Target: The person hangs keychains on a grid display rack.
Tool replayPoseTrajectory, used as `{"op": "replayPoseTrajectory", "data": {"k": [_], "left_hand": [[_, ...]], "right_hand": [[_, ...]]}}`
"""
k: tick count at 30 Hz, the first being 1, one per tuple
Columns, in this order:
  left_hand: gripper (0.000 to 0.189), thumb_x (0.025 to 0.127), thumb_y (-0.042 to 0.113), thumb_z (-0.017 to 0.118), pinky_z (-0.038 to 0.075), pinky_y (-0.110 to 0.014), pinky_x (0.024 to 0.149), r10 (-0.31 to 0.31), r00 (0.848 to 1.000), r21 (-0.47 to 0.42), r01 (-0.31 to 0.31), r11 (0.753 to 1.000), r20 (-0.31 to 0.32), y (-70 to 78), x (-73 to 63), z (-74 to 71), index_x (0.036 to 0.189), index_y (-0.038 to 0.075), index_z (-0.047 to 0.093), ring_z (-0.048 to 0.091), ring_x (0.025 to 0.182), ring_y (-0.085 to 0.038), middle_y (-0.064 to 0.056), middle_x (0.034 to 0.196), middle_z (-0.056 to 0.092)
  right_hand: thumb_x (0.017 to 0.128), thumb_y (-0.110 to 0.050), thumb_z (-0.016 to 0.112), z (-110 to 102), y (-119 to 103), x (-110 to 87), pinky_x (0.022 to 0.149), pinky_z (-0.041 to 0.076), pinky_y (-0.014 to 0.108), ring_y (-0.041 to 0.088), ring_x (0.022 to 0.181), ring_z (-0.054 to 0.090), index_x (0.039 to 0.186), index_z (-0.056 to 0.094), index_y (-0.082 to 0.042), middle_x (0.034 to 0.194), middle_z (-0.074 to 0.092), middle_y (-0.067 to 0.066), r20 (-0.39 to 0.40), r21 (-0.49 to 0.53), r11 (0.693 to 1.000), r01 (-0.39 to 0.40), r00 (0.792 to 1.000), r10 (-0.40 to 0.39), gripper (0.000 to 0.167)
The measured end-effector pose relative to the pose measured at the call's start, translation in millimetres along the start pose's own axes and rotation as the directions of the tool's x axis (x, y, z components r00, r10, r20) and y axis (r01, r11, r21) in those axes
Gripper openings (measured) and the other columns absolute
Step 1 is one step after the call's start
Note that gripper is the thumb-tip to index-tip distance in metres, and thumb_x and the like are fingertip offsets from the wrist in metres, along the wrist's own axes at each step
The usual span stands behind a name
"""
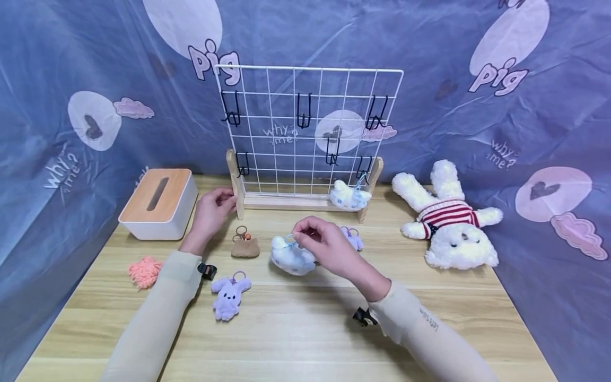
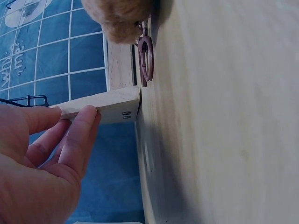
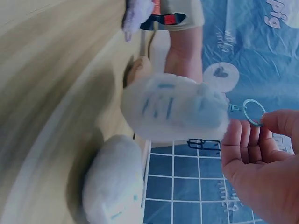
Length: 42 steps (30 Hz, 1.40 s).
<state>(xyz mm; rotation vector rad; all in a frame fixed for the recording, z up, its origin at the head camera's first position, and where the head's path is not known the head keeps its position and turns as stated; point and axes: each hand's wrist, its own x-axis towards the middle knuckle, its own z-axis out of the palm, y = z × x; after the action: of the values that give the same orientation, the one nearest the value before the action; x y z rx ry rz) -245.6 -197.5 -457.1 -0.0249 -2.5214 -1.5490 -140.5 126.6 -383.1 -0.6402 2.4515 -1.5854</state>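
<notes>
My right hand (image 1: 326,245) pinches the teal ring (image 3: 244,108) of a white-and-blue plush keychain (image 1: 293,260). The plush dangles below the fingers, over the middle of the table; it fills the centre of the right wrist view. At the rack's left end, my left hand (image 1: 215,210) grips the upright wooden foot (image 2: 114,106) between thumb and fingers. A white wire grid rack (image 1: 281,137) stands in these wooden feet. Another white-and-blue plush keychain (image 1: 346,197) hangs low at the grid's right side, by a blue strap from a black hook (image 1: 364,168).
A wood-topped tissue box (image 1: 157,207) stands left of the rack, with a coral fuzzy item (image 1: 145,272) in front. A brown plush keychain (image 1: 245,248) and a lilac bunny keychain (image 1: 228,298) lie between my arms. Behind my right hand lies another lilac keychain (image 1: 354,240). A white teddy bear (image 1: 462,249) lies right.
</notes>
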Motion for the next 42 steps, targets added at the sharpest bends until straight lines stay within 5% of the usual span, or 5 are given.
{"op": "replayPoseTrajectory", "data": {"k": [9,23,42], "left_hand": [[0.031,0.111,0.012,0.07,0.064,-0.008,0.076,-0.007,1.0,-0.011,0.007,1.0,-0.003,1.6,0.9,0.5,0.133,-0.011,0.072,0.071,0.087,-0.01,-0.032,0.119,0.076],[0.032,0.112,0.014,0.069,0.064,-0.008,0.075,-0.001,1.0,-0.009,0.001,1.0,-0.008,2.1,1.3,0.5,0.133,-0.011,0.072,0.077,0.096,-0.03,-0.032,0.118,0.076],[0.031,0.112,0.014,0.068,0.06,-0.004,0.073,-0.005,1.0,0.021,0.005,1.0,-0.013,-0.9,-0.2,-0.2,0.132,-0.009,0.073,0.069,0.086,-0.007,-0.03,0.117,0.077]], "right_hand": [[0.112,-0.009,0.063,-25,1,9.7,0.092,0.066,0.028,0.016,0.094,0.073,0.117,0.069,0.005,0.107,0.072,0.009,-0.013,0.191,0.979,-0.076,0.997,0.08,0.016],[0.115,-0.012,0.059,-59,0,22.2,0.097,0.065,0.024,0.013,0.096,0.071,0.119,0.065,0.004,0.105,0.068,0.001,-0.106,0.235,0.97,-0.067,0.99,0.094,0.017],[0.115,-0.013,0.06,-105,-3,51.0,0.091,0.061,0.021,0.009,0.09,0.072,0.115,0.066,-0.002,0.1,0.068,-0.001,-0.287,0.233,0.972,-0.032,0.953,0.101,0.013]]}}
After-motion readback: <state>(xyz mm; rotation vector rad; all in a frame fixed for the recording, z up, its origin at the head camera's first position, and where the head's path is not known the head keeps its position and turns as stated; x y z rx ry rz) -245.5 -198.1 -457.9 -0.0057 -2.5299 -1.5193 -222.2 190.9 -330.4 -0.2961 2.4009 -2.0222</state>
